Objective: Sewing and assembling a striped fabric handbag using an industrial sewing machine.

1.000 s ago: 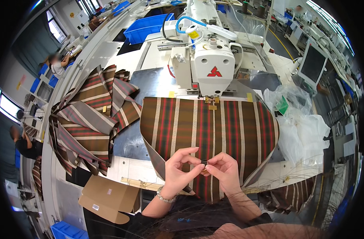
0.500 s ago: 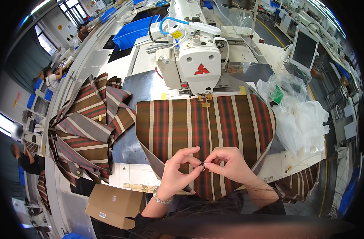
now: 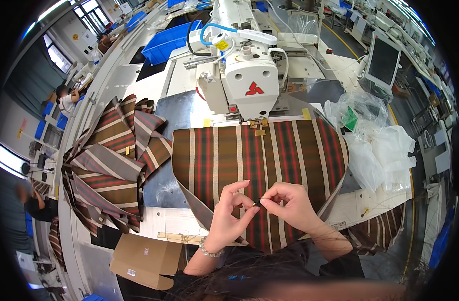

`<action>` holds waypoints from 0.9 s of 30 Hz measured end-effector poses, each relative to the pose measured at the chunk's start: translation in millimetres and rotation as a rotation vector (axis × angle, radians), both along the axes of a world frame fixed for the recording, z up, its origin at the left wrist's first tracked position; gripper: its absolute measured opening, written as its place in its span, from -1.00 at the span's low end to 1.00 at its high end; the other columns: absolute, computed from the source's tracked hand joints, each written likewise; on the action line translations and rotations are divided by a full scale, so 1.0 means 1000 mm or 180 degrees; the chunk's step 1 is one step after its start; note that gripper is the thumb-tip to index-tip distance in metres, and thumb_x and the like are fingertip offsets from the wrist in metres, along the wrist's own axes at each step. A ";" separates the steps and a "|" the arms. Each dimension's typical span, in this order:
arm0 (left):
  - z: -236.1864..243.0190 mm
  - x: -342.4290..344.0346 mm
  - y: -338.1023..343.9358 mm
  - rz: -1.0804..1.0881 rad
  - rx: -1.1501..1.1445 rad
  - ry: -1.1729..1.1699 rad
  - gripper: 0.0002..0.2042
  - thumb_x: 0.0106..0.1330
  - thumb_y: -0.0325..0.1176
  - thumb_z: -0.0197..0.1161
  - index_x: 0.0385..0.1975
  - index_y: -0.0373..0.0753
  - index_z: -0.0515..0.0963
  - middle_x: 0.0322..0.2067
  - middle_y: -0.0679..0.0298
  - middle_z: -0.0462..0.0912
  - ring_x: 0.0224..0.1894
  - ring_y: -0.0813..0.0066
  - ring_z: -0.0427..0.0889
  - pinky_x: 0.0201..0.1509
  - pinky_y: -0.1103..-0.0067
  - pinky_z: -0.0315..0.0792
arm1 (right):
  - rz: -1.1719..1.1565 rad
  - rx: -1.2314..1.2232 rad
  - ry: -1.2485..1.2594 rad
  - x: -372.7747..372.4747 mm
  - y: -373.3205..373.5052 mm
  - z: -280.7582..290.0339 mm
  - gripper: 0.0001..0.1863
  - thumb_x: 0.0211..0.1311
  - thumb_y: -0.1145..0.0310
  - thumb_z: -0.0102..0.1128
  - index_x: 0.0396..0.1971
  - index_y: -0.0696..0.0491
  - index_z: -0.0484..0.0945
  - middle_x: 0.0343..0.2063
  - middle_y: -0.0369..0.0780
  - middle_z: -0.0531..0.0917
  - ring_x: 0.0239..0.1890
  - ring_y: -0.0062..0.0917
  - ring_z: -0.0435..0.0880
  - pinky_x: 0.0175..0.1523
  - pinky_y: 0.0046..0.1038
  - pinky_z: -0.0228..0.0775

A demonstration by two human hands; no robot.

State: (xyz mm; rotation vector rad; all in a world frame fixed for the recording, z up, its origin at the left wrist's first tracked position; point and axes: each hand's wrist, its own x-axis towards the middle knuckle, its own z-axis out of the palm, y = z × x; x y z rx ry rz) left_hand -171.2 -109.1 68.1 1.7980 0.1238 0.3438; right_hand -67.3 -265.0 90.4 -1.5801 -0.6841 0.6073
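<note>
A small dark piece with a gold glint (image 3: 256, 203) sits between the fingertips of both my hands; its kind is too small to make out. My left hand (image 3: 226, 215), with a bead bracelet at the wrist, pinches it from the left between thumb and forefinger. From the other side my right hand (image 3: 292, 208) pinches it too, its other fingers curled. Under both hands lies a striped brown, red and cream fabric panel (image 3: 234, 160). The panel's far edge reaches the gold-coloured foot (image 3: 259, 129) of a white sewing machine (image 3: 252, 78).
Folded striped fabric pieces (image 3: 114, 160) are heaped on the left. An opened cardboard box (image 3: 144, 258) is at the near left, and clear plastic bags (image 3: 377, 160) lie on the right. Behind stand a blue bin (image 3: 172, 42) and a screen (image 3: 383, 62). Other people work far left.
My left fingers have shifted slightly around the small piece, and more of its gold part shows. Both hands stay together over the fabric panel.
</note>
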 end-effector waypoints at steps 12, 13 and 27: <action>0.014 0.014 0.014 -0.0274 0.1142 -0.0520 -0.48 0.04 -0.62 0.34 0.05 -0.30 0.34 -0.53 0.29 0.53 -0.47 0.43 0.54 -0.25 0.53 0.44 | 0.0495 0.0364 0.1248 0.017 0.005 -0.023 -0.93 0.24 0.48 0.17 -0.37 0.17 0.51 -0.53 -0.38 0.55 -0.54 -0.80 0.48 -0.44 -0.72 0.31; 0.015 0.013 0.013 -0.0282 0.1145 -0.0527 -0.48 0.04 -0.62 0.34 0.05 -0.30 0.34 -0.53 0.29 0.53 -0.47 0.43 0.54 -0.25 0.53 0.44 | 0.0486 0.0368 0.1242 0.015 0.005 -0.023 -0.93 0.24 0.48 0.17 -0.37 0.17 0.51 -0.53 -0.38 0.55 -0.54 -0.80 0.48 -0.44 -0.72 0.31; 0.016 0.010 0.006 -0.0053 0.0759 -0.0277 -0.94 0.11 -0.51 0.29 -0.48 -0.34 0.55 -0.61 0.25 0.51 -0.54 0.42 0.45 -0.48 0.57 0.29 | 0.0250 0.0339 0.0779 0.002 0.004 -0.009 -0.95 0.23 0.51 0.18 -0.37 0.18 0.52 -0.52 -0.37 0.55 -0.51 -0.82 0.47 -0.41 -0.73 0.30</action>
